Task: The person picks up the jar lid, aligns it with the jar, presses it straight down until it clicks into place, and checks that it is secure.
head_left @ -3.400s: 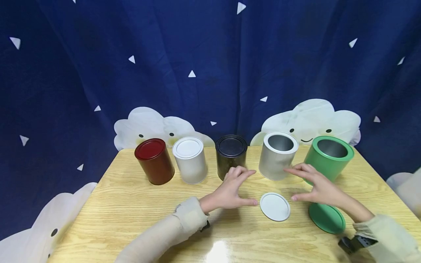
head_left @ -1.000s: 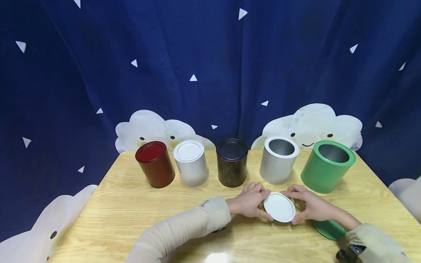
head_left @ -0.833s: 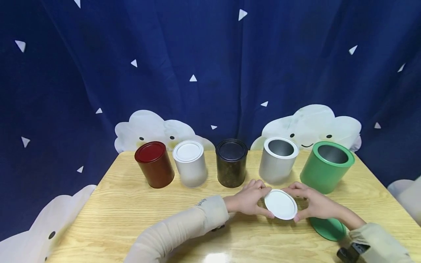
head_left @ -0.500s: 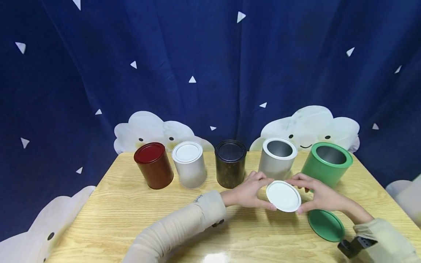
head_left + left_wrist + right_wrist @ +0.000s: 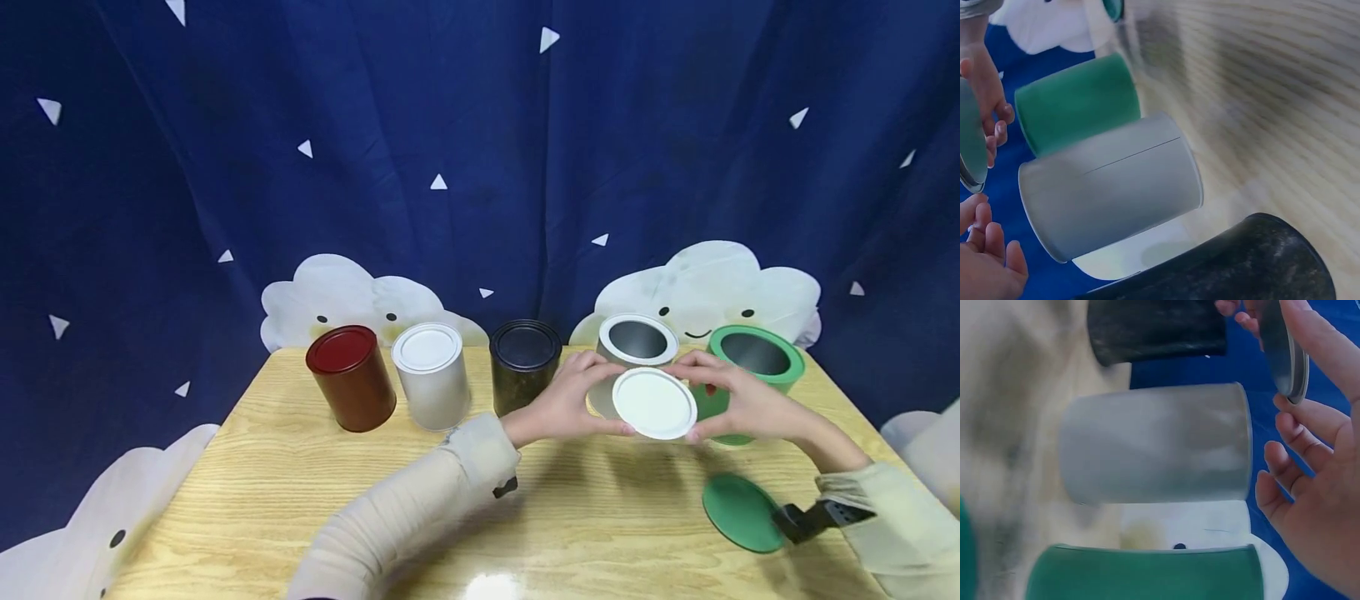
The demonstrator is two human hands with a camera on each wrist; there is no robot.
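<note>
A round white lid (image 5: 655, 404) is held up by its edge between both hands, in front of the open white can (image 5: 609, 395) and overlapping its lower body in the head view. My left hand (image 5: 573, 402) pinches the lid's left edge with thumb and fingertips. The right hand (image 5: 750, 402) grips the opposite edge the same way. In the right wrist view the lid (image 5: 1282, 353) stands out from the can's rim side, its grey underside showing. The left wrist view has the lid (image 5: 969, 134) at the left border, between the fingers of both hands.
An open green can (image 5: 780, 379) stands at the right, its green lid (image 5: 742, 512) flat on the wooden table (image 5: 585, 542) near the right wrist camera. Lidded black (image 5: 521, 375), white (image 5: 432, 383) and dark red (image 5: 352, 383) cans line the back. A blue curtain (image 5: 420, 108) hangs behind.
Both hands first closed in on the white lid lying on the table, then took its edges and raised it. They have since carried it up and forward toward the open white can.
</note>
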